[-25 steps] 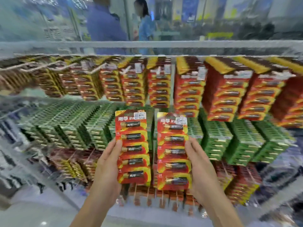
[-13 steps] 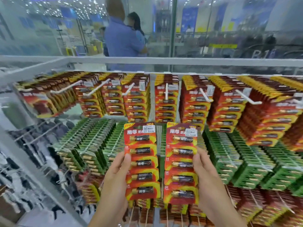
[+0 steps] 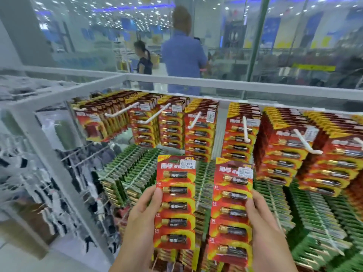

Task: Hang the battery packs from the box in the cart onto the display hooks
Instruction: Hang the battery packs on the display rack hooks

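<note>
Left hand (image 3: 146, 211): forearm enters from the bottom edge, palm turned inward. The grip pinches the left battery pack (image 3: 175, 201) at its left edge, thumb on the front face; the fingers are hidden behind the card.

Right hand (image 3: 263, 218): mirrored pose. The grip pinches the right battery pack (image 3: 231, 211) at its right edge, thumb across the front; the fingers are out of sight behind.

Both packs are red-and-yellow cards of five batteries, each with a price sticker near the top. They are held upright, side by side, with a narrow gap between them. They sit in front of the green packs (image 3: 135, 169) and below the top row of hung red packs (image 3: 200, 134). Neither held pack is on a hook.

White display hooks (image 3: 245, 129) project from the top row, under the white frame rail (image 3: 176, 80).
</note>
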